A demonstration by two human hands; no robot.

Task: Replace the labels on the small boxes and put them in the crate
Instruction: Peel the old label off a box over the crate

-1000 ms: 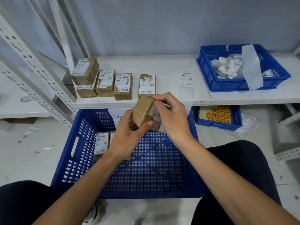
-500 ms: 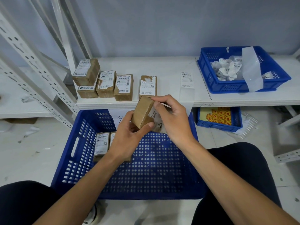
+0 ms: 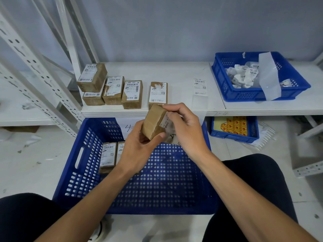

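A small brown cardboard box [image 3: 153, 122] is tilted on edge above the big blue crate [image 3: 87, 165]. My left hand [image 3: 138, 151] grips it from below, thumb on its near corner. My right hand [image 3: 185, 130] has its fingers curled over the box's right face, pinching the white label [image 3: 165, 122] there. Two labelled boxes [image 3: 108, 157] lie in the crate's far left. Several labelled boxes [image 3: 132, 93] stand on the white shelf [image 3: 178, 74]. A loose label on its backing strip [image 3: 199, 87] lies on the shelf.
A blue basket [image 3: 225, 82] with crumpled old labels and a backing strip sits at the shelf's right. A smaller blue tray [image 3: 234, 137] with yellow-red sheets is on the floor beneath. Slotted metal uprights [image 3: 36, 67] stand at left. My knees flank the crate.
The box and both hands have stayed almost in place. My right fingers have shifted slightly on the label side of the box.
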